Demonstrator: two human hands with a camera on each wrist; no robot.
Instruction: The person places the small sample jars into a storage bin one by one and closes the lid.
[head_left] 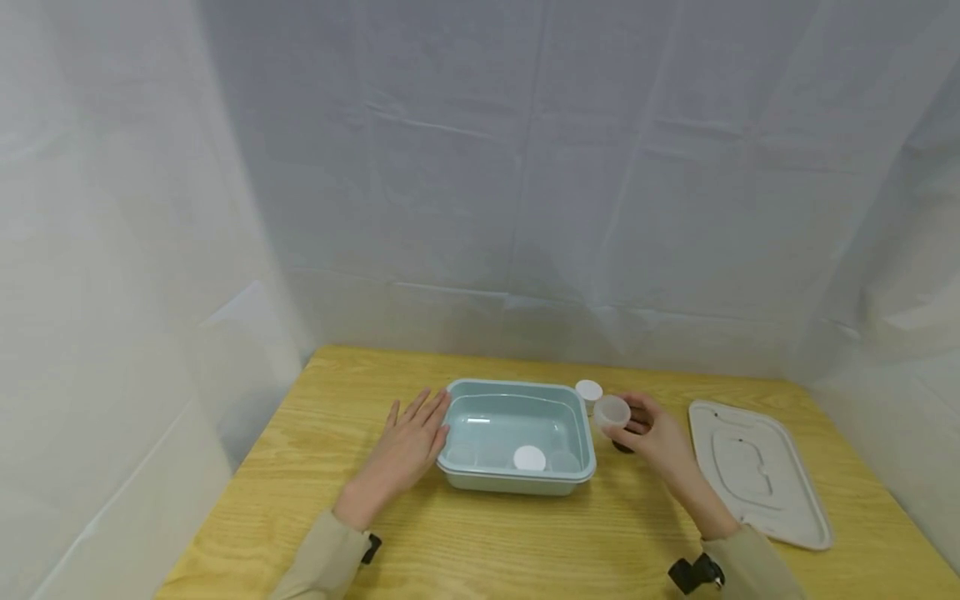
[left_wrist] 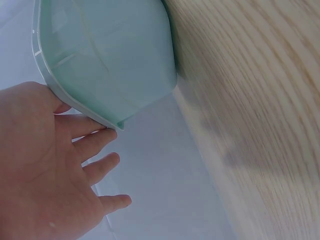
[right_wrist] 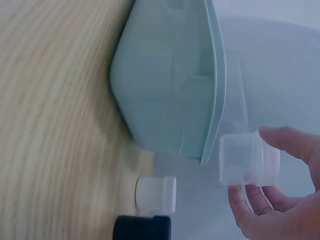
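Left hand (head_left: 408,450) lies flat, fingers straight against the pale green plastic tub (head_left: 517,479), apparently steadying it. Right hand (head_left: 654,437) pinches a small translucent jar (head_left: 612,411) just beside the tub's right rim. Tub lid (head_left: 757,471) lies apart, rightmost.

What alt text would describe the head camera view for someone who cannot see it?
A person's right hand holds a small clear cup beside a pale green tub on a wooden table, while the left hand lies flat against the tub's other side. A white-lidded jar stands behind the cup, and a grey lid lies at the right.
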